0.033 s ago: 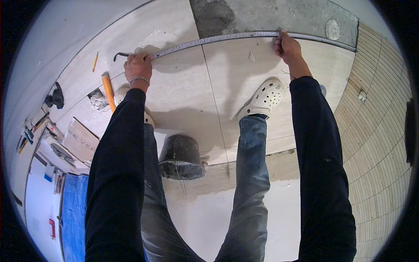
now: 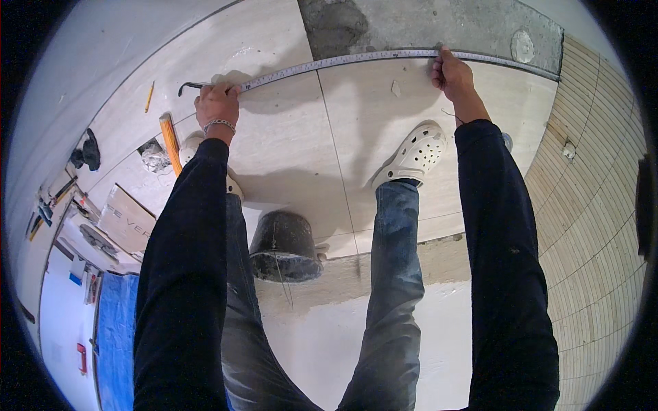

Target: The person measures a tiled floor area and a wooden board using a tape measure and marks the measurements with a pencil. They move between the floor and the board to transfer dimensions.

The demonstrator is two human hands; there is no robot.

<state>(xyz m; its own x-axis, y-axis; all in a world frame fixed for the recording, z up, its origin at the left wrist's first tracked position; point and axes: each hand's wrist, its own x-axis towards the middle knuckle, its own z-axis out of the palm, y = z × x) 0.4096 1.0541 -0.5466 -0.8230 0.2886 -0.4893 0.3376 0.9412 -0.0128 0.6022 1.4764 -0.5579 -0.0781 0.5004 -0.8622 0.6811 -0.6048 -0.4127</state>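
A tape measure (image 2: 370, 58) is drawn out along the far edge of the pale floor tiles (image 2: 274, 127), its blade reaching toward the ribbed wall at the right. My left hand (image 2: 217, 108) is closed around its case end, which the fingers mostly hide; a black strap (image 2: 192, 86) sticks out beside them. Further right, the fingers of my right hand (image 2: 454, 75) pinch the blade at its edge. Beyond the tape lies a strip of bare grey concrete (image 2: 425, 27), with a pale round patch (image 2: 522, 46) near the wall.
A black bucket (image 2: 284, 240) lies tipped between my legs. Left of my left arm are a wooden bar (image 2: 170, 142), a pencil (image 2: 149, 97), a hole in the tile (image 2: 153, 155) and a dark glove-like item (image 2: 86, 152). A cardboard box (image 2: 127, 219) and blue sheeting (image 2: 116, 335) lie nearer.
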